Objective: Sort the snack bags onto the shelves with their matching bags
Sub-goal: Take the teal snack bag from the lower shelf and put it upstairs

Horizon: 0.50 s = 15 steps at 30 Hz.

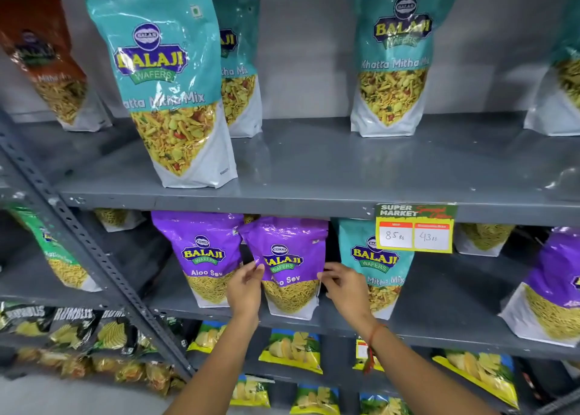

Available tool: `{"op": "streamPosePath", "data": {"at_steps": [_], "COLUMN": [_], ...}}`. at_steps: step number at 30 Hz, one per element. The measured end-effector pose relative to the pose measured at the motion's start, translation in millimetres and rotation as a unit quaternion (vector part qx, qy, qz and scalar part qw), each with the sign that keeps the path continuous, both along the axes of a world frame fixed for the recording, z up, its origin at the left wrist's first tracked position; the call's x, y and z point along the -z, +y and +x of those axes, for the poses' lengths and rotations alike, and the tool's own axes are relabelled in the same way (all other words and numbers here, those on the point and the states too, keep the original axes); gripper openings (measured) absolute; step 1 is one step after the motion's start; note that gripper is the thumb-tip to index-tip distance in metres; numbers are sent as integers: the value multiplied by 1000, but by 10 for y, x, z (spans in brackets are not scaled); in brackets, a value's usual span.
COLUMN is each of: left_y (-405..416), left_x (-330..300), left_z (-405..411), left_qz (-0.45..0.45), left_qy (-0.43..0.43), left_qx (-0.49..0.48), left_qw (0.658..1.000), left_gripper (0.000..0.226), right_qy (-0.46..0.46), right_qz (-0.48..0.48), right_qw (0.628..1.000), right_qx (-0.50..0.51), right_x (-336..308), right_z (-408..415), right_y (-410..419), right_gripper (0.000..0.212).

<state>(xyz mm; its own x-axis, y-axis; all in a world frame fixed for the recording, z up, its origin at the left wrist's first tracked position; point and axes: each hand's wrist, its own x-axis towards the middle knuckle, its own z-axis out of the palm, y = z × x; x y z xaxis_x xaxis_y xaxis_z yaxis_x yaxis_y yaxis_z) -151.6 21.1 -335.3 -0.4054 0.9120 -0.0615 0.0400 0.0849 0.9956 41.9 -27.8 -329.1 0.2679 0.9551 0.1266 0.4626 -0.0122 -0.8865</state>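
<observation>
Head-camera view of grey metal store shelving: at lower centre of the frame, a person's two hands grip a purple Aloo Sev bag (pixel 290 267) by its side edges. The left hand (pixel 244 289) pinches the bag's left edge between thumb and fingers, and the right hand (pixel 343 289) closes on the right edge, a red thread at its wrist. The bag stands upright on the middle shelf (pixel 439 326), its base at the shelf's front edge, though whether it fully rests there is hard to judge. Just left of it, partly overlapped, stands a second purple Aloo Sev bag (pixel 201 257). Just right stands a teal Khatta Mitha Mix bag (pixel 373 264), partly behind a yellow price tag (pixel 414 229) clipped to the upper shelf (pixel 314 169). Another purple bag (pixel 549 282) leans at the right edge of the frame. Across the upper half, teal Khatta Mitha Mix bags stand on the upper shelf, the nearest (pixel 169 81) at upper left and another (pixel 392 59) at upper right. Chip packets (pixel 292 352) fill the bottom shelves.
</observation>
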Motion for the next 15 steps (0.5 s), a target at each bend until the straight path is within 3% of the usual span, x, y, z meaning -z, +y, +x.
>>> {"op": "streamPosePath", "data": {"at_steps": [3, 6, 9, 11, 13, 15], "left_y": [-235, -536, -609, -549, -454, -375], "left_x": [-127, -167, -98, -38, 53, 85], "left_z": [200, 553, 939, 1146, 1328, 1435], "left_qz": [27, 98, 103, 83, 76, 87], "left_qy": [-60, -12, 59, 138, 229, 270], "left_qx": [-33, -6, 125, 194, 217, 203], "left_qw": [997, 995, 985, 968, 946, 937], "left_gripper": [32, 24, 21, 43, 63, 65], "right_qy": [66, 93, 122, 124, 110, 118], "right_qz": [9, 57, 104, 90, 43, 16], "right_qw": [997, 984, 958, 950, 959, 971], "right_qx": [34, 138, 237, 271, 258, 207], "right_x": [59, 20, 39, 83, 114, 164], "right_z": [125, 322, 628, 845, 1049, 1181], "right_y": [-199, -499, -626, -583, -486, -367], "right_gripper": [21, 11, 13, 19, 34, 35]}}
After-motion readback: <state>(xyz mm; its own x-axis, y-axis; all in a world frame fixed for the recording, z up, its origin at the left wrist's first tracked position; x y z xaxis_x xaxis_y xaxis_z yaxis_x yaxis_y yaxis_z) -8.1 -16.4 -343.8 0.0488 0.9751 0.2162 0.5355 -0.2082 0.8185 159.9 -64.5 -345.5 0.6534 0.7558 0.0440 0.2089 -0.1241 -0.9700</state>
